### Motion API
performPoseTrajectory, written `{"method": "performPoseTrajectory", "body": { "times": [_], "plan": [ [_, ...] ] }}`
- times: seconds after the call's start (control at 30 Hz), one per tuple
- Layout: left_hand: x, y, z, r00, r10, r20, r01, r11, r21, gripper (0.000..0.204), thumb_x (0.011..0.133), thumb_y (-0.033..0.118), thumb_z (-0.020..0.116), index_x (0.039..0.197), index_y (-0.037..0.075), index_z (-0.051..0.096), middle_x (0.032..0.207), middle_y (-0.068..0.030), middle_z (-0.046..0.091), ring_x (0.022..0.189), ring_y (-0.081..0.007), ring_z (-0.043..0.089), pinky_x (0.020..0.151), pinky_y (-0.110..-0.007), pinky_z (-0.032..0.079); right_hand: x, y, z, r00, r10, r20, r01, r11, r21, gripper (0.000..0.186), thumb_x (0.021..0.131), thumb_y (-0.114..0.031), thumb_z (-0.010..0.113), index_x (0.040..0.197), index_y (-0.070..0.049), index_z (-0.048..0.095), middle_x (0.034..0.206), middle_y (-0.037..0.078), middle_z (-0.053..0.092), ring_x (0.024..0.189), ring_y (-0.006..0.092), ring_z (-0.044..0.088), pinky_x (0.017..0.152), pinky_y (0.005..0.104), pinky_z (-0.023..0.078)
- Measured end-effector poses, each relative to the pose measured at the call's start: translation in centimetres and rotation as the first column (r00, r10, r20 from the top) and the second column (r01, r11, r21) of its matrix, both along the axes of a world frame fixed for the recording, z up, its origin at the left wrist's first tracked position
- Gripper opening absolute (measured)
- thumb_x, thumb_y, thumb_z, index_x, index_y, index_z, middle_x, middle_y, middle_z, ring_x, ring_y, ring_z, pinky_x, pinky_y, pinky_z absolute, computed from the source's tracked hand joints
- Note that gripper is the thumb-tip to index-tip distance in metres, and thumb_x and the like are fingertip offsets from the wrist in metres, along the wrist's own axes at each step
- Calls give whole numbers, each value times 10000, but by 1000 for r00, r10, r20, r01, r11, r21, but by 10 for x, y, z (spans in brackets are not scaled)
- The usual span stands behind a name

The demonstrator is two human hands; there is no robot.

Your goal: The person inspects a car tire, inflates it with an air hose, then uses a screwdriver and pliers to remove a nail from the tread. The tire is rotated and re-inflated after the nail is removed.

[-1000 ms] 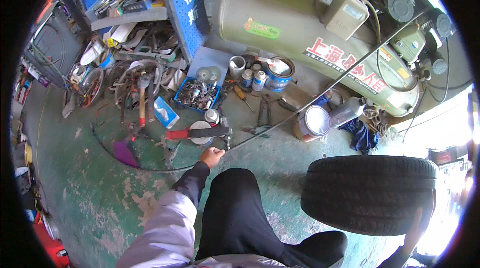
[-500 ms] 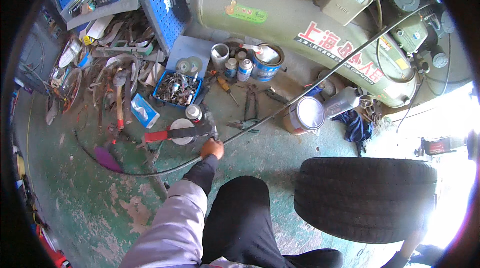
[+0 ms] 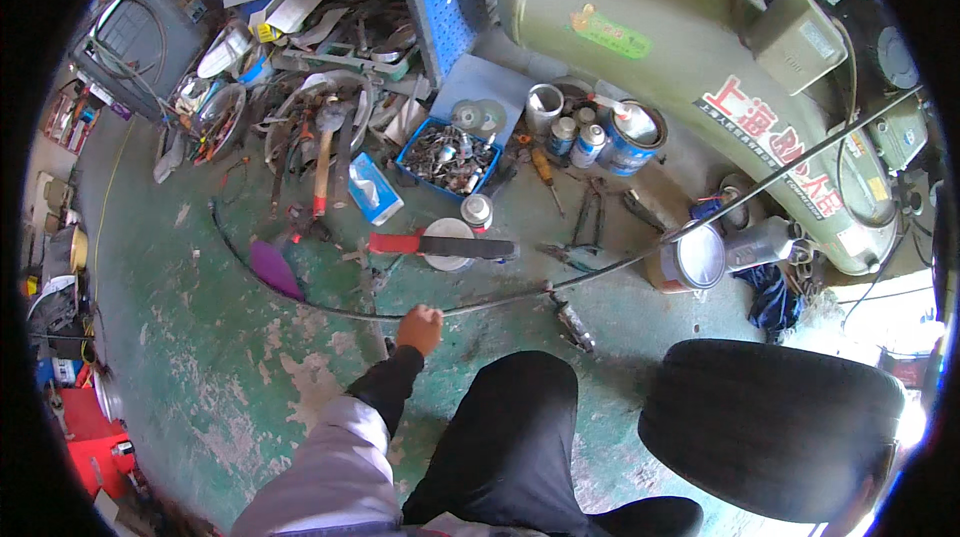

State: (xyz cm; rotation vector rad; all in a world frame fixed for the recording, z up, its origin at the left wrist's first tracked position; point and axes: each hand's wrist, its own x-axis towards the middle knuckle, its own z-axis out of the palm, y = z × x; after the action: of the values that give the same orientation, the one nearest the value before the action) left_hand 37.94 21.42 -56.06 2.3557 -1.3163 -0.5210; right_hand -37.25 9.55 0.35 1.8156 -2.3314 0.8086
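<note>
My left hand [image 3: 420, 329], at centre, is closed around the thin black hose [image 3: 510, 299] that curves across the floor and up over the compressor. Just right of it, a silver tool [image 3: 575, 325] lies below the hose. Beyond it are a red-and-black-handled tool [image 3: 440, 247] and a purple piece [image 3: 275, 267]. A large black tyre [image 3: 760, 422] is at lower right; my right hand [image 3: 862, 497] is at its right edge, fingers mostly hidden. My dark-trousered knee [image 3: 510, 407] is between them.
An olive air compressor [image 3: 640, 7] spans the back right. Cans [image 3: 590, 145], a blue bin of metal parts [image 3: 450, 152], pliers [image 3: 585, 237], a bucket [image 3: 698, 257] and a dark cloth [image 3: 770, 302] lie before it. Cluttered tools fill the back left; red cases [image 3: 90, 437] sit left.
The silver tool has moved right and nearer me, away from the red-handled tool. My left hand has shifted back and left relative to it. The view has shifted.
</note>
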Motion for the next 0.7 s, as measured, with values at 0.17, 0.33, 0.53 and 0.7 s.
{"method": "performPoseTrajectory", "body": {
  "times": [0.17,0.33,0.53,0.7],
  "plan": [
    [40,59,22,876,387,288,-414,909,39,279,868,286,766,1057,89,709,1163,-163,663,1122,-407,643,958,-554,517,3,-11,1,1000,7,-18,-7,1000,-3,563,1163,-366,493,1547,37,570,1585,200,588,1436,305,573,1217,455,413],
    [69,58,41,857,31,514,-174,957,233,296,851,200,740,1128,104,701,1206,-179,636,1133,-381,627,1002,-537,478,10,-19,1,999,26,-33,-26,1000,7,565,1162,-369,493,1548,36,570,1587,200,586,1438,307,572,1219,456,411],
    [83,49,45,931,-297,211,180,878,443,248,878,146,689,1124,115,700,1084,-165,698,1052,-398,690,916,-541,521,4,-22,5,999,42,-26,-43,999,-16,568,1162,-373,493,1549,35,569,1589,199,585,1442,308,570,1221,458,409],
    [64,44,71,878,-445,-175,476,781,404,266,840,164,784,1057,82,653,1069,-159,701,1057,-405,692,878,-523,542,-3,-24,7,997,75,0,-75,996,-39,570,1161,-376,493,1550,34,569,1591,199,583,1445,310,569,1223,459,407]
  ]
}}
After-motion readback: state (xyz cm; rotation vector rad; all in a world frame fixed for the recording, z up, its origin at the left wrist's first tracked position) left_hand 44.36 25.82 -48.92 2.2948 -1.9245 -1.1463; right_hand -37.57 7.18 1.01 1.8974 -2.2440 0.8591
